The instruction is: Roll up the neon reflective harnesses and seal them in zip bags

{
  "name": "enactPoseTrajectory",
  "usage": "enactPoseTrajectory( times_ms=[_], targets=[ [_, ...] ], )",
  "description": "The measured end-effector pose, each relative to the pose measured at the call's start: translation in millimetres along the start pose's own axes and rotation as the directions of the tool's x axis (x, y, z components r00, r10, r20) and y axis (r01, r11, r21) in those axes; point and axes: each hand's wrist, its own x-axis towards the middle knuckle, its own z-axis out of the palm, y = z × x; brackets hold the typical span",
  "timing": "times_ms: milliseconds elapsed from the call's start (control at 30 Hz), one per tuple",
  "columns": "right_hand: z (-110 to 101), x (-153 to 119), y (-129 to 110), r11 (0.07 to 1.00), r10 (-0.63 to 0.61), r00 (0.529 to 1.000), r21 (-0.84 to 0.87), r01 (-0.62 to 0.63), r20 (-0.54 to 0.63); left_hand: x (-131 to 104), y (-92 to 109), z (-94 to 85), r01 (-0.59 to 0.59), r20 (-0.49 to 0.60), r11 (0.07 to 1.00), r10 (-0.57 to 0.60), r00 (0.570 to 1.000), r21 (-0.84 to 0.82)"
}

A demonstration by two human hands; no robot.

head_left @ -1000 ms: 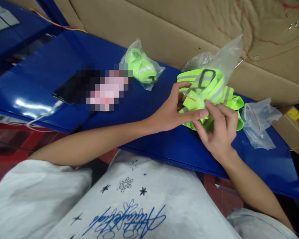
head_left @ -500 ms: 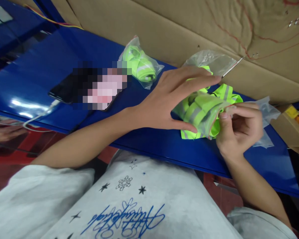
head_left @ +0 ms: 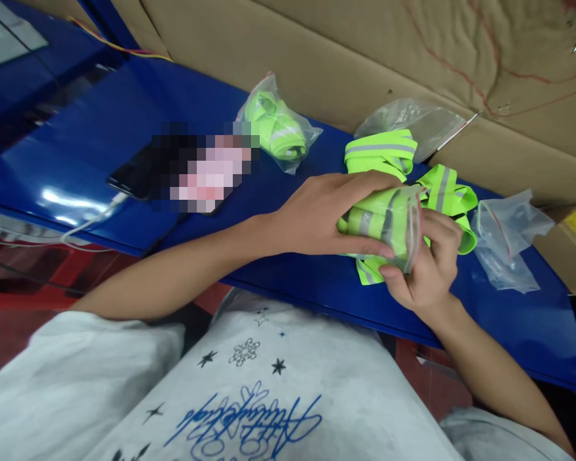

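Note:
A clear zip bag (head_left: 388,224) packed with rolled neon-yellow reflective strap is between my hands, above the blue table. My left hand (head_left: 324,214) wraps round the bag from the left, thumb below and fingers over the top. At the bag's red-edged mouth, my right hand (head_left: 427,262) grips from the right with bent fingers; part of its grip is hidden behind the bag. Loose reflective strap lies behind the bag, one coil (head_left: 381,153) at the back and another looped piece (head_left: 446,192) to the right.
Another filled bag (head_left: 281,131) lies at the back middle. Left of it are a blurred-out phone and a black phone (head_left: 129,173) with a white cable (head_left: 89,221). Empty clear bags (head_left: 509,230) lie at the right, one more (head_left: 408,121) against the cardboard wall (head_left: 317,57).
My left hand has come down and closed round the filled bag. My right hand has shifted left and turned at the bag's mouth. The strap behind shows more now.

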Motion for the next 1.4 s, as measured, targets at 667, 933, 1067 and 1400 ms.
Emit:
enactPoseTrajectory(
  times_ms=[667, 933, 1067, 1400],
  targets=[
    [-1.4, -4.3, 18.3, 0.949, 0.285, 0.958, 0.145, -0.279, -0.022, 5.3, -4.4, 9.8, 0.132, -0.167, 0.953, -0.183, 0.969, -0.274],
    [7.3, -10.0, 18.8, 0.909, 0.388, 0.911, 0.108, -0.403, 0.139, 11.0, 4.8, 11.4, 0.343, -0.160, 0.625, -0.606, 0.779, -0.701],
    [-3.3, -1.0, 13.4, 0.990, 0.136, 0.975, -0.059, -0.128, 0.175, 14.3, 6.3, 8.1, 0.248, -0.212, 0.533, -0.657, 0.723, -0.809],
    [-6.5, 3.2, 7.3, 0.976, -0.027, 0.887, -0.178, 0.122, 0.461, 11.0, -0.5, 18.7, 0.306, -0.168, 0.559, -0.642, 0.748, -0.771]
  ],
)
